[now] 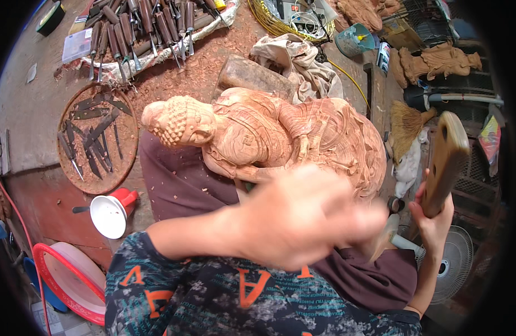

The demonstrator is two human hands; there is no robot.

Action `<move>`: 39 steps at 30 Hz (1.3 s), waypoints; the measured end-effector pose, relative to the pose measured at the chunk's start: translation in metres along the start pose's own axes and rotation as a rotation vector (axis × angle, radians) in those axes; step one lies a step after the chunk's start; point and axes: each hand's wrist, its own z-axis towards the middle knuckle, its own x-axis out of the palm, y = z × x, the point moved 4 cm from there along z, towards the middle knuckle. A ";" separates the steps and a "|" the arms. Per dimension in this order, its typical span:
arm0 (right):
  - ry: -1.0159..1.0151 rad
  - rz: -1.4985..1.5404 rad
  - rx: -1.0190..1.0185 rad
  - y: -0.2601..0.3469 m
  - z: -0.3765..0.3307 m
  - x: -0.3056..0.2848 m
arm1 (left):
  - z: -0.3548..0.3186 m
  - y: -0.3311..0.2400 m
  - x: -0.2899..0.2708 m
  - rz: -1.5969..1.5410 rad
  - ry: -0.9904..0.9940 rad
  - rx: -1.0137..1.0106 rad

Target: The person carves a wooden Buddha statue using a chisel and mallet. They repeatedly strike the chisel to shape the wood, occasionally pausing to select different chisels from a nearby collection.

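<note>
Across my lap lies a reddish-brown carved wooden statue point(252, 131) of a robed figure with curled hair, its head to the left. My left hand point(302, 218) is over the near side of the statue, smeared by motion. Its fingers look bent, but whether they hold anything is unclear. A blurred pale wooden piece point(383, 239) shows just past its fingers. At the right, my right hand point(435, 223) is closed around the lower end of a wooden mallet point(449, 159), a flat bat-like block with dark worn spots, held upright and apart from the statue.
Many wood-handled chisels point(151, 28) lie at the far left. A round tray point(67, 165) holds dark blades, near a red-and-white lamp point(109, 215). Behind the statue are a wooden block point(252, 78) and crumpled cloth point(302, 64). A fan point(456, 263) stands low right.
</note>
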 end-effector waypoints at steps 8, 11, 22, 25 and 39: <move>0.141 -0.571 -0.744 0.065 -0.043 0.021 | -0.042 0.018 0.059 -0.037 -0.190 0.315; 0.092 -0.561 -0.866 0.081 -0.033 0.030 | -0.047 0.024 0.054 -0.036 -0.236 0.315; 0.046 -0.659 -0.975 0.100 -0.042 0.041 | -0.045 0.032 0.052 -0.069 -0.117 0.494; 0.048 -0.657 -0.976 0.099 -0.043 0.042 | -0.044 0.035 0.052 0.050 -0.138 0.365; 0.183 -0.622 -0.994 0.104 -0.039 0.056 | -0.065 0.024 0.052 -0.092 -0.431 0.220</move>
